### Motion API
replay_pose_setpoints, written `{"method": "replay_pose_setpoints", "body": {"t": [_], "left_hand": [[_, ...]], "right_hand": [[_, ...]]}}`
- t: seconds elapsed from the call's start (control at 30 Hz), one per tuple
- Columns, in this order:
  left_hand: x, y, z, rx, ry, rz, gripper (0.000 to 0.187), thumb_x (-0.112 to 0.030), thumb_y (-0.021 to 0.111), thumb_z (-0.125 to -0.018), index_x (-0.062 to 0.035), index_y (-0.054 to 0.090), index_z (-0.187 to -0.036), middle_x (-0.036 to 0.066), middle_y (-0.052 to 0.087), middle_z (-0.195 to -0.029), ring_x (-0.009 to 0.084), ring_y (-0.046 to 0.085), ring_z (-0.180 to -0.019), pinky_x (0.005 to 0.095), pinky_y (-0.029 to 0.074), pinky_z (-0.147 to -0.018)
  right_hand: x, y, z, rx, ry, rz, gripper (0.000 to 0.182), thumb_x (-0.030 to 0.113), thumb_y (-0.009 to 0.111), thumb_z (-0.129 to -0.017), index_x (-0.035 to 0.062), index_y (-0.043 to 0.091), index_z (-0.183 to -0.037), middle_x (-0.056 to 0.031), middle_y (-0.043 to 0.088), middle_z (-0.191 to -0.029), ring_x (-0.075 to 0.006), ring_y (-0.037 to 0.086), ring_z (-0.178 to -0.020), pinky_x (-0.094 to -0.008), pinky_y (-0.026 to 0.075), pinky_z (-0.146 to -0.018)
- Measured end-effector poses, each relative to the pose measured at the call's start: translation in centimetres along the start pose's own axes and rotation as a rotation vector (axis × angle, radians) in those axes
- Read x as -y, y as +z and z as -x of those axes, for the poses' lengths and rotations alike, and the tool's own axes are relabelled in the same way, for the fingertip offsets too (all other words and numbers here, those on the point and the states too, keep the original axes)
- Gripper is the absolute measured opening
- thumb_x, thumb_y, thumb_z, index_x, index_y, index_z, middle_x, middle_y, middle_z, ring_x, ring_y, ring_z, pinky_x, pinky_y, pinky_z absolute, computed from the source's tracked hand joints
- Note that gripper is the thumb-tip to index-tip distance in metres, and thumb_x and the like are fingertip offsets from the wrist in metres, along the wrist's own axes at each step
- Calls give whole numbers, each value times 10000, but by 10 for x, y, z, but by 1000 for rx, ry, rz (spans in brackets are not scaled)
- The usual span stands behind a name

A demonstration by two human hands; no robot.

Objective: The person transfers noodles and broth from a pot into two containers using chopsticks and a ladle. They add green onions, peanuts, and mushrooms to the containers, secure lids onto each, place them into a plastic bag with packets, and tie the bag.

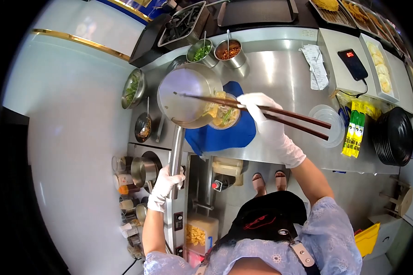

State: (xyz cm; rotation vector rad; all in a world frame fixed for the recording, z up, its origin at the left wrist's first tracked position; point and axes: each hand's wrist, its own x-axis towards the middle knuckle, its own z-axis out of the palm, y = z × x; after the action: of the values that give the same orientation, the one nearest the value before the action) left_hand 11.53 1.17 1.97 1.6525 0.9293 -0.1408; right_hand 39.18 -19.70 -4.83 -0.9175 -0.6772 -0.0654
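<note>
My gloved left hand (166, 184) is wrapped round the long handle of a steel saucepan (176, 103). The pan is tilted over a round bowl (234, 123) of noodles, greens and yellow pieces, and hides the bowl's left side. In my gloved right hand (264, 114) is a pair of long brown chopsticks (303, 120). Their tips reach into the pan mouth, across the bowl. Under the bowl a blue cloth (206, 141) lies on the steel counter.
Steel pots of chopped greens (202, 52) and reddish-brown topping (228, 48) stand behind the pan. A bowl of leaves (134, 89) and a ladle (143, 124) are at left. Rightward are clear lids (328, 123), yellow-green packets (354, 130), black bowls (392, 136) and a phone (353, 64).
</note>
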Motion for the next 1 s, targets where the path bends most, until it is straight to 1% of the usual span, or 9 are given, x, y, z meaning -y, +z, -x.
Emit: {"method": "replay_pose_setpoints", "body": {"t": [0.07,0.23,0.33,0.4,0.53,0.6,0.63,0.73,1.0], "left_hand": [[1,0,1,8,-13,17,281,6,643,-700,24,517,-951,65,560,-684,136,534,-505,265,455,-465],[4,-6,-2,37,-28,68,285,12,636,-715,47,534,-979,68,573,-705,136,542,-515,256,457,-482],[7,-9,-4,40,-25,47,299,14,635,-713,51,532,-991,70,570,-709,138,542,-516,256,458,-483],[8,-11,-3,48,-27,40,302,16,631,-714,52,530,-997,69,568,-707,139,542,-517,256,459,-483],[5,-12,1,56,-10,33,309,25,618,-717,51,526,-1011,65,560,-700,139,540,-516,256,459,-485],[6,-14,1,56,-1,50,312,31,614,-717,48,526,-1016,64,561,-703,136,540,-521,255,457,-486],[8,-16,0,51,-5,36,312,32,616,-717,46,525,-1015,63,561,-702,135,540,-522,254,456,-486],[9,-16,2,46,-9,34,306,33,619,-715,43,526,-1005,61,561,-698,133,539,-521,251,455,-485],[10,-20,-1,29,-9,46,293,54,611,-705,52,528,-986,57,565,-688,131,543,-528,245,454,-490]], "right_hand": [[12,8,-13,51,27,75,130,-54,539,-865,-24,624,-959,-146,652,-976,-210,632,-898,-305,502,-818],[4,4,3,141,38,146,136,-66,543,-856,-32,637,-947,-154,651,-959,-216,636,-877,-308,510,-779],[-2,6,3,78,-24,-30,148,-49,527,-873,-22,631,-974,-141,653,-967,-213,634,-882,-315,513,-799],[8,16,-4,57,205,-20,143,-39,526,-880,-24,631,-975,-130,653,-980,-210,625,-906,-315,493,-829],[-2,22,1,205,-24,41,119,-50,543,-860,-43,641,-928,-146,663,-913,-216,635,-852,-317,503,-789],[6,10,11,202,123,83,132,-66,532,-853,-38,644,-918,-162,662,-912,-233,644,-821,-317,518,-753],[5,7,10,190,78,71,69,-14,615,-832,-20,641,-896,-119,673,-870,-230,647,-821,-308,512,-747],[13,20,0,114,-8,-48,76,-21,610,-836,-7,643,-903,-131,669,-903,-232,646,-842,-307,512,-756],[34,14,2,317,90,123,85,1,611,-837,-2,643,-915,-115,657,-950,-213,640,-860,-295,507,-773]]}}
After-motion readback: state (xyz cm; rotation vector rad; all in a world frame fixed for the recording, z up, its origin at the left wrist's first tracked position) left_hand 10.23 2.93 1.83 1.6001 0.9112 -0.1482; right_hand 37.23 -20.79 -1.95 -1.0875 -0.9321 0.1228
